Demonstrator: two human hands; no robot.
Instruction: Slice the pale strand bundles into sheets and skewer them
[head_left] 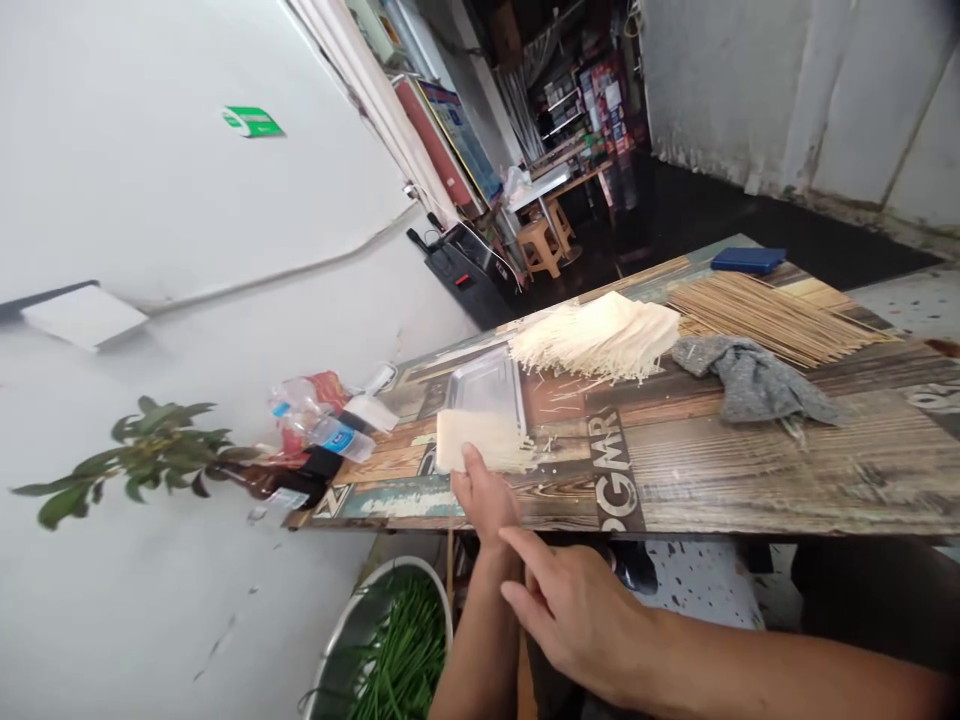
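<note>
My left hand (pixel 486 498) is closed on a flat bunch of enoki mushrooms (pixel 480 440), its thumb lying on top and the other fingers hidden underneath. The thin stems point to the right, over the near end of a metal tray (pixel 491 385). Nearer to me, my right hand (pixel 577 610) is beside my left wrist, index finger stretched out and thumb apart, with nothing visible in it. The index fingertip appears to meet the wrist; I cannot tell whether it touches. A larger heap of enoki mushrooms (pixel 600 335) lies beyond the tray.
Bamboo skewers (pixel 772 315), a grey cloth (pixel 750 375) and a blue box (pixel 748 260) lie on the right of the wood-patterned table (pixel 712 470). A plastic bottle (pixel 341 438) and a brown bottle with leafy stems (pixel 251 478) are left. Below stands a basin (pixel 337 640) of green stalks.
</note>
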